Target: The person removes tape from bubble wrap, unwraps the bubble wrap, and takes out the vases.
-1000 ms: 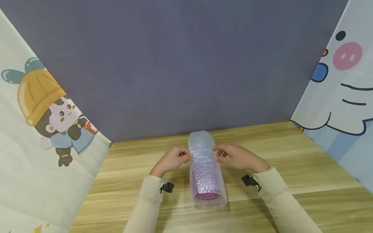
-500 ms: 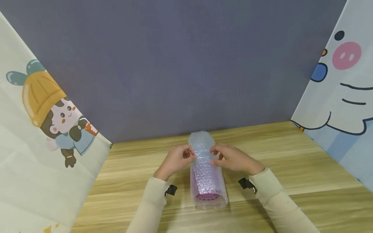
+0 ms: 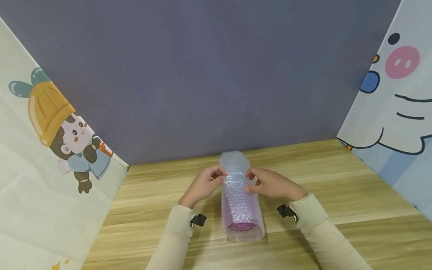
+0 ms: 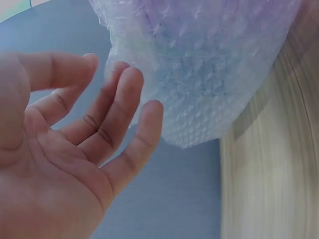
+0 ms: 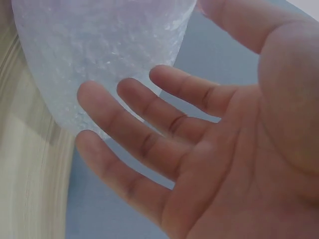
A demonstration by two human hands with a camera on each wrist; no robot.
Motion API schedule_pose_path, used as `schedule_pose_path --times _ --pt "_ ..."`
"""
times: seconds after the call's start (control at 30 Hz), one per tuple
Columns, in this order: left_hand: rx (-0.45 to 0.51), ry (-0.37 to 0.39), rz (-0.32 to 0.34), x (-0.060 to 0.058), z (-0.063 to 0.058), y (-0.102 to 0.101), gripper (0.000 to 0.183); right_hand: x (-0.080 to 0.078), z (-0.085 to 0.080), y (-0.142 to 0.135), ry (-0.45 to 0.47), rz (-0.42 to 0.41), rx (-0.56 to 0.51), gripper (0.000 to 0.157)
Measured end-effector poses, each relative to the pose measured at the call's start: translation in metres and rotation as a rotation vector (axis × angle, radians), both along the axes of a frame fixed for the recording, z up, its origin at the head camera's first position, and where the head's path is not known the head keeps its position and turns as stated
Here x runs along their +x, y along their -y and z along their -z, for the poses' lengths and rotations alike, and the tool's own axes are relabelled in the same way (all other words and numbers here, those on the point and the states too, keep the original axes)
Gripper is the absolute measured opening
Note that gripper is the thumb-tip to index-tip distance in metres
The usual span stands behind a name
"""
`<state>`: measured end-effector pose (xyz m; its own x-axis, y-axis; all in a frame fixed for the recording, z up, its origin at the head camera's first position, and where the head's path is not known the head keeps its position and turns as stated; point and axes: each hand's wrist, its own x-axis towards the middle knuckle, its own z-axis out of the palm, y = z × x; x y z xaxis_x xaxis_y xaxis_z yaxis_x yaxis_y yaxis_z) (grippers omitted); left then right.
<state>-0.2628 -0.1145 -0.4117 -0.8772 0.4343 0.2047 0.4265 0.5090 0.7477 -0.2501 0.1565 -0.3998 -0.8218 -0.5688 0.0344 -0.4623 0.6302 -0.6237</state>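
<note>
On the table lies a tube-shaped bundle of clear bubble wrap (image 3: pixel 236 195), rolled around something purple. The purple object's (image 3: pixel 241 226) rounded end shows inside the near opening; its kind is hidden by the wrap. At the bundle's left edge is my left hand (image 3: pixel 204 183), fingers loosely bent, thumb and fingertips beside or touching the wrap. My right hand (image 3: pixel 273 183) is on the other side, its thumb and index fingertips against the wrap. In the right wrist view the other fingers (image 5: pixel 149 142) spread loosely over the bubble wrap (image 5: pixel 94 55). No wrap shows pinched in either hand.
A wood-grain table (image 3: pixel 152 225) carries the bundle. Behind it stands a grey panel (image 3: pixel 209 75), close to the bundle's far end. Cartoon-printed sheets flank the table at left (image 3: pixel 40 210) and right (image 3: pixel 405 180). Small black clips (image 3: pixel 198 220) sit at both cuffs.
Both hands have come inward onto the bubble wrap's edges over the last second. Since half a second ago they have barely shifted. The bundle stays in nearly the same place.
</note>
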Motion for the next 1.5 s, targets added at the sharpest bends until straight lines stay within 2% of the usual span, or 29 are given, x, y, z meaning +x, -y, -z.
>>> schedule_pose_path --times 0.17,0.27,0.43,0.57,0.87,1.0,1.13,1.27,1.5 --pt "0.056 0.026 0.005 -0.001 0.001 -0.005 0.015 -0.002 0.000 -0.007 0.009 0.004 0.020 0.053" --pt "0.087 0.014 0.026 -0.001 0.003 -0.011 0.016 -0.004 0.000 -0.014 0.026 -0.014 0.026 0.053" --pt "0.172 0.038 0.097 0.001 0.007 -0.023 0.021 -0.006 -0.004 -0.027 0.064 -0.047 0.063 0.043" --pt "0.214 0.065 0.155 0.001 0.012 -0.030 0.032 -0.006 -0.007 -0.035 0.070 -0.055 0.087 0.035" --pt "0.122 0.019 0.187 0.000 0.021 -0.030 0.068 -0.008 -0.009 -0.039 0.057 -0.038 -0.009 0.020" --pt "0.080 0.042 0.193 -0.002 0.024 -0.025 0.087 -0.008 -0.011 -0.034 0.016 -0.005 -0.031 0.023" --pt "0.054 0.091 0.196 -0.001 0.027 -0.018 0.100 0.001 -0.013 -0.023 -0.048 0.020 -0.051 0.029" --pt "0.037 0.113 0.181 0.003 0.030 -0.017 0.098 0.009 -0.013 -0.010 -0.122 0.009 -0.066 0.033" --pt "-0.016 0.101 0.158 0.014 0.035 -0.027 0.067 0.020 -0.010 0.005 -0.136 -0.014 -0.051 0.037"
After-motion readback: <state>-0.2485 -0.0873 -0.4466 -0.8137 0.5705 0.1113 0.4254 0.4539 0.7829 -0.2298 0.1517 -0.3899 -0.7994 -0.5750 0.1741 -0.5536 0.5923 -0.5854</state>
